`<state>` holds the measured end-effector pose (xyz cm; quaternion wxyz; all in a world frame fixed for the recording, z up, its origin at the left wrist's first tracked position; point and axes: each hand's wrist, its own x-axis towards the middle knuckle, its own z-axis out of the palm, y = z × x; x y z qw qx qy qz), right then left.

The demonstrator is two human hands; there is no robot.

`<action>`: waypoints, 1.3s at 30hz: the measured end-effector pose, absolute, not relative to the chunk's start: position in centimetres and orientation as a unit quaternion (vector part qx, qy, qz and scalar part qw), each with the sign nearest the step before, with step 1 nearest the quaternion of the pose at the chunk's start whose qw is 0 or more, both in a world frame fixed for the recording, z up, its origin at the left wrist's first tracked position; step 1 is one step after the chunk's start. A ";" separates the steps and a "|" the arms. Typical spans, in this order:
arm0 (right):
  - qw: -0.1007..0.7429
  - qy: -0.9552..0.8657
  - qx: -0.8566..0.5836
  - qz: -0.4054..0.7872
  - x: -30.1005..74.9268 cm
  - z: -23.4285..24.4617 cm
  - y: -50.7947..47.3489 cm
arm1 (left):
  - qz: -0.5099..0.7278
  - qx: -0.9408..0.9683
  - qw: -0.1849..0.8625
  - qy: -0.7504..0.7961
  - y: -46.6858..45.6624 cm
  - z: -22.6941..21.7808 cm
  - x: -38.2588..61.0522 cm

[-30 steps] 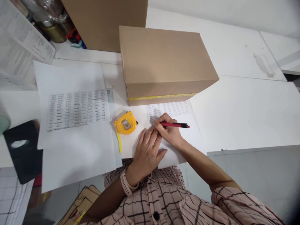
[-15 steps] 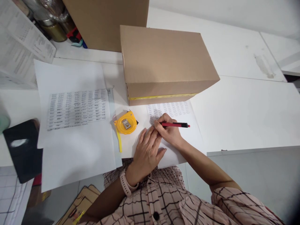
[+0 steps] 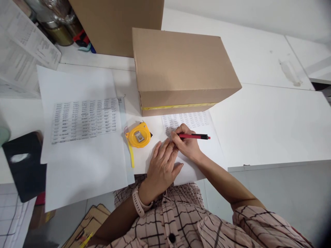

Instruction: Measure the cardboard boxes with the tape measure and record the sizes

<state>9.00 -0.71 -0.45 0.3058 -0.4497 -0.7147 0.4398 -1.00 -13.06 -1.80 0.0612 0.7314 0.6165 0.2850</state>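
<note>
A red and black pen point(image 3: 195, 136) is gripped in my right hand point(image 3: 188, 144), its writing end hidden by my fingers. That hand rests on a printed sheet point(image 3: 207, 141) whose far end meets the foot of a cardboard box point(image 3: 184, 65). My left hand point(image 3: 163, 166) lies flat with fingers stretched, its fingertips against my right hand, partly over the same sheet. To the left of it sits a yellow tape measure point(image 3: 139, 135) with a short strip of tape out. Along the box's front side runs a yellow measuring strip point(image 3: 178, 106).
Other printed sheets point(image 3: 85, 165) lie at the left, past the table's front edge. Beside them is a dark flat object point(image 3: 24, 165). A second cardboard box point(image 3: 119, 24) stands behind. Jars point(image 3: 62, 32) are at the back left; flattened cardboard point(image 3: 89, 220) lies below.
My right hand has barely shifted on the sheet, with the pen still in it. The left hand and the things around stay in place.
</note>
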 end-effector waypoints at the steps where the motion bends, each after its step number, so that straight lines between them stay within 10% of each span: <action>1: 0.303 -0.715 -0.450 0.441 9.0 -0.4 -0.7 | 0.285 0.731 0.063 0.617 -13.1 -1.8 -1.0; 39: 0.318 -0.714 -0.449 0.433 9.1 -0.5 -0.6 | 0.298 0.725 0.061 0.618 -13.2 -2.1 -0.9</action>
